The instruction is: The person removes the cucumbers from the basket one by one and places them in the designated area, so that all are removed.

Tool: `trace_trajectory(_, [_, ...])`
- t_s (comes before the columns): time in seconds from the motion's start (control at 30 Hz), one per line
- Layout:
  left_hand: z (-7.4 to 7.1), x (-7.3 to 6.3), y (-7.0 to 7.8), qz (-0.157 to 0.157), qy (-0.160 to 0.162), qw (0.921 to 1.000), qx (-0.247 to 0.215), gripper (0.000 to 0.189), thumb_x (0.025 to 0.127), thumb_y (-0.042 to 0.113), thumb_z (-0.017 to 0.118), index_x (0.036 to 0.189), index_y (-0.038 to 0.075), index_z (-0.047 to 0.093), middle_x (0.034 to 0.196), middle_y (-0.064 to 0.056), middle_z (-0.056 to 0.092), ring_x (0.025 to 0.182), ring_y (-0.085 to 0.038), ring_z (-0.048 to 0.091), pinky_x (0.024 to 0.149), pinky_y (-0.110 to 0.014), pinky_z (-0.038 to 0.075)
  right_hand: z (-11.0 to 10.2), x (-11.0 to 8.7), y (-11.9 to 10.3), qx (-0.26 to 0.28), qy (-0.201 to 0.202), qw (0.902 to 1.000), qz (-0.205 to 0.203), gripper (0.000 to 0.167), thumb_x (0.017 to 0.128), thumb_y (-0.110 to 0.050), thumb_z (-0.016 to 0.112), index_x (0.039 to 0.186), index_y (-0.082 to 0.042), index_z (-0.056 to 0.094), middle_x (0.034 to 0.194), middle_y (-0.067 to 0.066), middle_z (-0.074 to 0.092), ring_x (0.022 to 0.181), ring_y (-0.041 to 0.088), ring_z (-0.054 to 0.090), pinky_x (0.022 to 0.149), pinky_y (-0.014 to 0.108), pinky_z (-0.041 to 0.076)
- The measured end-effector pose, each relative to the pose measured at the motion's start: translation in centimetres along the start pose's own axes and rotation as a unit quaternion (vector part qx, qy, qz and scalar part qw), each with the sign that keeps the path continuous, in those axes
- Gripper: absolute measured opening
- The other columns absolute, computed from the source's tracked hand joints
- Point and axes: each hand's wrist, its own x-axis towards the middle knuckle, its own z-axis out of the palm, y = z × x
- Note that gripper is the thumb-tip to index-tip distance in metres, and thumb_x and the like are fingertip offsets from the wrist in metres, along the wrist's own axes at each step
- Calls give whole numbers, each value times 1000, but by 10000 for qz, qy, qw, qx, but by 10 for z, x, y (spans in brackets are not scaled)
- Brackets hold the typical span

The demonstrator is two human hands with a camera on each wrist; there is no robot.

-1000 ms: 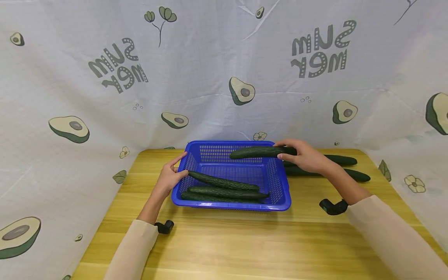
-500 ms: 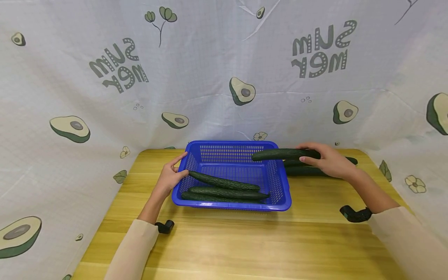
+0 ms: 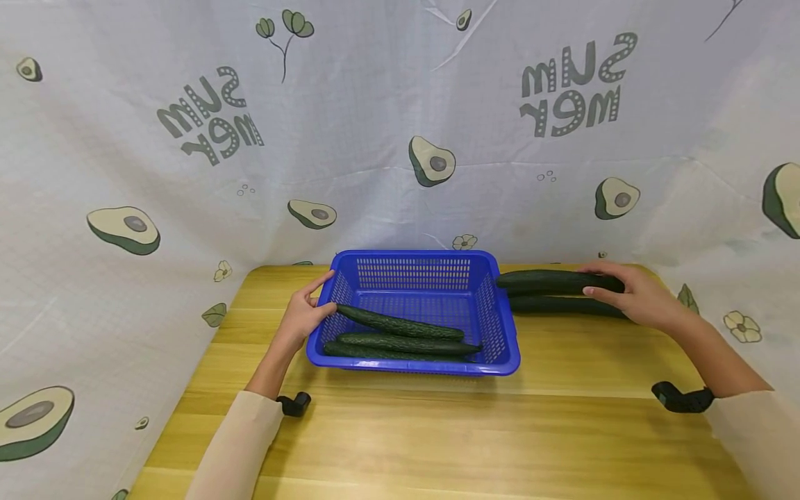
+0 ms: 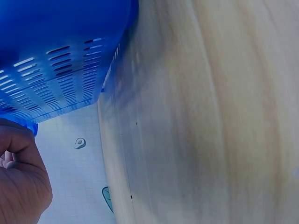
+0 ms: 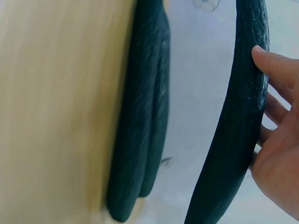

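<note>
My left hand (image 3: 303,317) grips the left rim of a blue plastic basket (image 3: 414,367), thumb over the edge. Several dark green cucumbers (image 3: 406,344) lie along the basket's near side, one slanting with its tip close to my thumb. To the right of the basket, my right hand (image 3: 646,300) holds another cucumber (image 3: 540,281) near its right end. In the right wrist view this held cucumber (image 5: 243,102) is apart from two cucumbers (image 5: 133,112) lying side by side on the table. From the head it partly hides them.
The basket stands on a wooden table (image 3: 437,437) near its back edge. A pale cloth (image 3: 375,104) with avocado prints hangs behind and along the sides. Black wrist cameras (image 3: 681,398) sit on both wrists.
My right hand has carried its cucumber rightward and lower, from over the basket to above the cucumbers on the table. The left hand and basket have stayed in place.
</note>
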Motion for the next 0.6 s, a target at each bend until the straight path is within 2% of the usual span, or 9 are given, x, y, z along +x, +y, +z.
trace_trajectory(0.03, [0, 0, 0, -2, -16, 10000, -4, 78, 87, -1, 65, 155, 31, 47, 56, 1, 59, 51, -13, 63, 52, -29, 59, 0, -2, 6, -35, 74, 10000, -42, 42, 100, -16, 66, 139, 1, 59, 146, 35, 49, 133, 58, 40, 107, 68, 37])
trace_trajectory(0.07, [-1, 0, 0, 3, -16, 10000, 16, 78, 87, -1, 65, 155, 31, 47, 55, 2, 58, 50, -12, 62, 52, -29, 58, 0, -4, 12, -34, 144, 9999, -80, 42, 100, -16, 66, 138, 0, 59, 146, 33, 50, 137, 50, 43, 114, 57, 38])
trace_trajectory(0.13, [-1, 1, -1, 14, -28, 10000, 70, 78, 87, 0, 66, 156, 31, 47, 55, 3, 57, 50, -12, 62, 52, -29, 58, 0, -9, 22, -27, 197, 9998, -72, 41, 101, -15, 65, 138, 0, 59, 146, 31, 51, 133, 45, 44, 111, 55, 38])
trace_trajectory(0.23, [-1, 2, -1, 50, -13, 9999, 118, 77, 87, 0, 66, 155, 31, 47, 55, 3, 56, 50, -12, 61, 52, -29, 58, 2, -15, 34, -70, 143, 9999, 28, 41, 101, -15, 65, 138, 0, 59, 144, 32, 51, 130, 45, 44, 108, 55, 39])
trace_trajectory(0.3, [-1, 2, -1, 57, -10, 9999, 115, 77, 87, 1, 66, 155, 31, 48, 57, 1, 60, 52, -13, 64, 53, -30, 59, 5, -19, 40, -88, -19, 9997, 222, 44, 101, -18, 65, 140, 0, 57, 146, 35, 47, 128, 56, 42, 94, 71, 38])
trace_trajectory(0.33, [-1, 3, -1, 61, -8, 9999, 100, 77, 87, 0, 66, 155, 31, 48, 59, 0, 62, 53, -14, 65, 54, -30, 60, 7, -20, 42, -154, -83, 9994, 288, 45, 101, -20, 65, 141, -1, 56, 146, 36, 47, 127, 59, 42, 92, 71, 40])
trace_trajectory(0.43, [0, 2, 0, 61, -3, 10000, 60, 77, 87, 0, 66, 155, 31, 48, 62, -3, 66, 55, -15, 67, 55, -31, 61, 14, -24, 48, -290, -269, 9985, 389, 47, 102, -24, 65, 143, -3, 56, 147, 36, 47, 126, 62, 44, 89, 73, 43])
trace_trajectory(0.6, [0, 0, -1, 27, 9, 10000, 62, 76, 88, 1, 66, 155, 31, 48, 61, -2, 64, 55, -15, 66, 55, -31, 61, 31, -26, 51, -285, -352, 9988, 206, 43, 100, -23, 67, 138, -4, 61, 141, 35, 54, 126, 60, 48, 91, 73, 44])
